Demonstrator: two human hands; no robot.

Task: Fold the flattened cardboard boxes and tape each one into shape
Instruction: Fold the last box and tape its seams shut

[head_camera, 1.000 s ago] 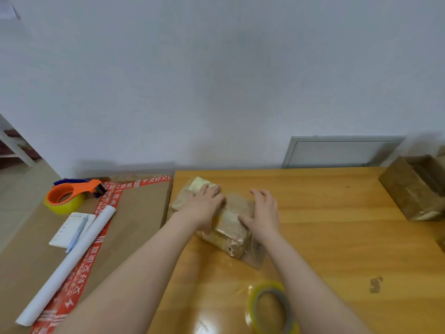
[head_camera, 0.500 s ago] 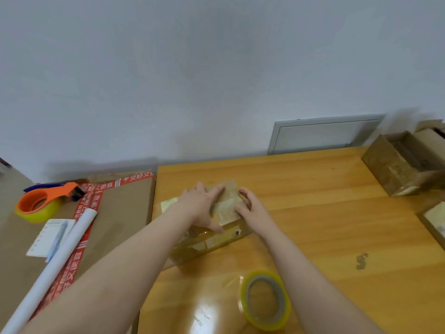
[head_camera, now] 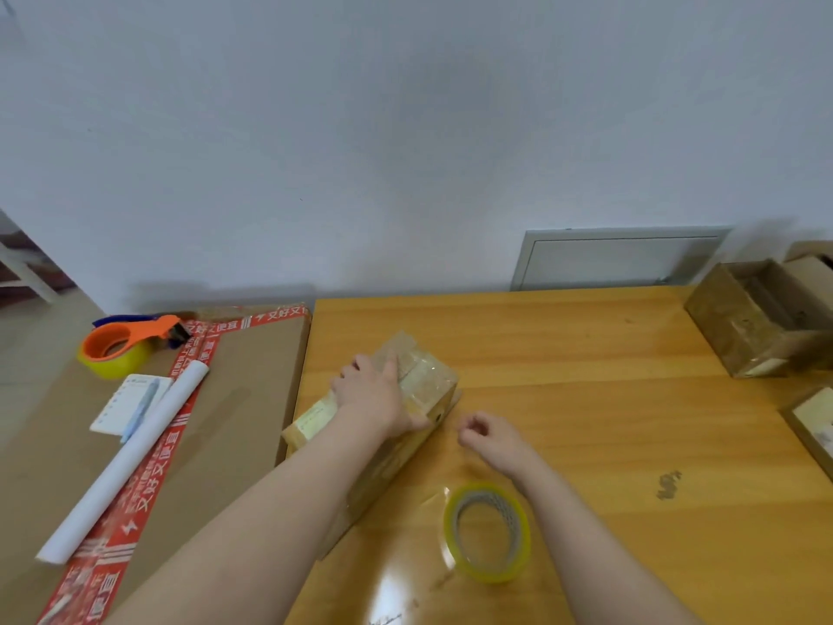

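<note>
The small cardboard box (head_camera: 421, 390), brown and wrapped in clear glossy tape with a pale label on its left end, lies on the wooden surface (head_camera: 595, 399) near the surface's left edge, set at an angle with one end pointing to the near left. The left hand (head_camera: 374, 394) lies palm down on top of the box, its fingers (head_camera: 390, 367) fairly straight and spread toward the far end, pressing rather than gripping. The right hand (head_camera: 491, 437) rests on the surface just beside the box on its right, apart from it; its fingers (head_camera: 471, 428) are curled in toward the thumb, and whether they pinch anything cannot be told. A roll of clear yellowish tape (head_camera: 489, 532) lies flat on the surface near the right forearm, a short loose end lifted at its left side. To the left, a large flat carton (head_camera: 252, 399) bearing red printed tape carries an orange tape dispenser (head_camera: 121, 345), a white rolled paper tube (head_camera: 130, 457), and a small notepad (head_camera: 117, 410) with a blue pen (head_camera: 142, 410) on it. At the far right an open-topped taped box (head_camera: 739, 327) stands on the surface, and another box (head_camera: 811, 426) is cut off by the right edge.
</note>
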